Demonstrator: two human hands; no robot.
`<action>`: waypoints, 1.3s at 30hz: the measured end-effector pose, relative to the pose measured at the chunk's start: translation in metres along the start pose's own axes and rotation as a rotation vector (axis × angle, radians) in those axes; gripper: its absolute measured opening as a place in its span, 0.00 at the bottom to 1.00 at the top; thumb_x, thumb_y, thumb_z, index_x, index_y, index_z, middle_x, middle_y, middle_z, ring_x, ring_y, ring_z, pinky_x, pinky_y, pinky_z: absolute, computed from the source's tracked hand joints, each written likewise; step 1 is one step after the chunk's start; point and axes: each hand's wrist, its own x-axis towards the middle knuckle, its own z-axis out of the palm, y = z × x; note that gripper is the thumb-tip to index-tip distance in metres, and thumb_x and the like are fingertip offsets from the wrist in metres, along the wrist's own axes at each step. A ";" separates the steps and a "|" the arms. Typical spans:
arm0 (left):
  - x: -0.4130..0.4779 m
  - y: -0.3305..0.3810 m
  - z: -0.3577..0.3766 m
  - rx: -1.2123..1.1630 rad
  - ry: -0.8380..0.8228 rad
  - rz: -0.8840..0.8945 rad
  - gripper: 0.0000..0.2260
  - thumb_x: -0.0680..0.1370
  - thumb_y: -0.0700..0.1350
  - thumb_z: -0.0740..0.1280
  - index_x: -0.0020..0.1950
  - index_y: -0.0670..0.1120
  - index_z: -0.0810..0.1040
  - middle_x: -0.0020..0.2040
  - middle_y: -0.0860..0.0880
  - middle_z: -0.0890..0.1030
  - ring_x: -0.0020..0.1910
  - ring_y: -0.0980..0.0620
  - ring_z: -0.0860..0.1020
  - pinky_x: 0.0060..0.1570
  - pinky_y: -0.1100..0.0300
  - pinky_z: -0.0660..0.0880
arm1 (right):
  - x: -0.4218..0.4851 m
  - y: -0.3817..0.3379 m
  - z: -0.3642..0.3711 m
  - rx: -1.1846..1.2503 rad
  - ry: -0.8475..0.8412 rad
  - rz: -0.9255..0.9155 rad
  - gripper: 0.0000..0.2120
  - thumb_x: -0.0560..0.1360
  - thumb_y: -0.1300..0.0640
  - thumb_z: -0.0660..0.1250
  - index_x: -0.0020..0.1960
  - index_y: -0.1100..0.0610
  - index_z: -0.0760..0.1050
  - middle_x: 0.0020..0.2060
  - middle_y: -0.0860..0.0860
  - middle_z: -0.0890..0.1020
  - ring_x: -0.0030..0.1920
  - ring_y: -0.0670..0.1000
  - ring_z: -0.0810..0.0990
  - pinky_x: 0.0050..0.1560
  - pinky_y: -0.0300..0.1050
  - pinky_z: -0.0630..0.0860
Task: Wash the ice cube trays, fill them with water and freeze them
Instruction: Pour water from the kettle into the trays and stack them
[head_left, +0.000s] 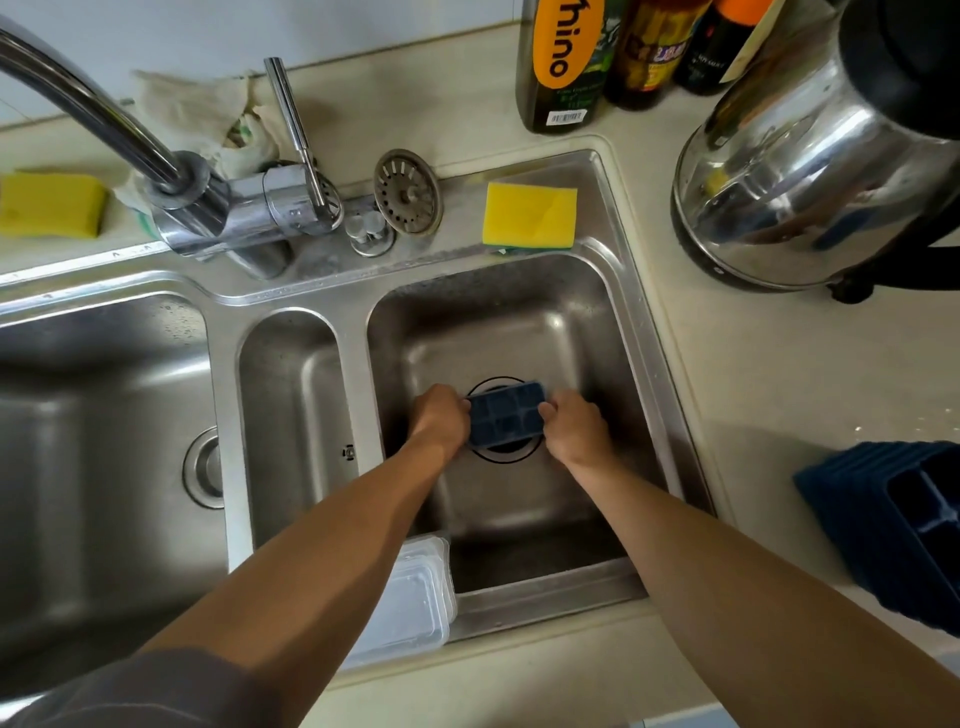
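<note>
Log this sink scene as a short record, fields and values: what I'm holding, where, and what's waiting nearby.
held: blue ice cube tray
grip: left hand on its left end, right hand on its right end
place: right basin, above the drain
waiting: stack of blue trays on the counter to the right
nearby: yellow sponge behind that basin
water: faucet swung left, no flow visible

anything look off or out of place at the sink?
Strainer lies on the ledge behind the right basin, not in a drain. Faucet spout points left, away from the ice cube tray that left hand and right hand hold over that basin's drain. Nothing visibly damaged.
</note>
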 end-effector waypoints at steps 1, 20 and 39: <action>-0.001 0.001 -0.001 -0.005 -0.009 -0.004 0.12 0.84 0.43 0.61 0.57 0.36 0.80 0.52 0.36 0.82 0.48 0.37 0.83 0.48 0.50 0.82 | 0.000 -0.002 -0.002 -0.001 -0.015 0.012 0.13 0.85 0.53 0.60 0.60 0.60 0.78 0.49 0.56 0.81 0.54 0.60 0.82 0.46 0.47 0.73; -0.107 0.043 -0.047 -0.196 0.244 0.094 0.37 0.78 0.71 0.53 0.60 0.40 0.80 0.58 0.36 0.80 0.53 0.35 0.80 0.52 0.41 0.82 | -0.115 -0.039 -0.083 0.117 -0.069 -0.251 0.10 0.84 0.51 0.59 0.49 0.53 0.75 0.40 0.53 0.84 0.27 0.44 0.80 0.27 0.36 0.75; -0.207 0.114 -0.112 0.030 0.259 0.427 0.17 0.85 0.53 0.53 0.47 0.43 0.73 0.44 0.39 0.80 0.41 0.41 0.82 0.39 0.52 0.82 | -0.177 -0.123 -0.174 0.120 0.159 -0.141 0.34 0.71 0.25 0.58 0.45 0.57 0.77 0.38 0.55 0.84 0.31 0.53 0.85 0.28 0.41 0.77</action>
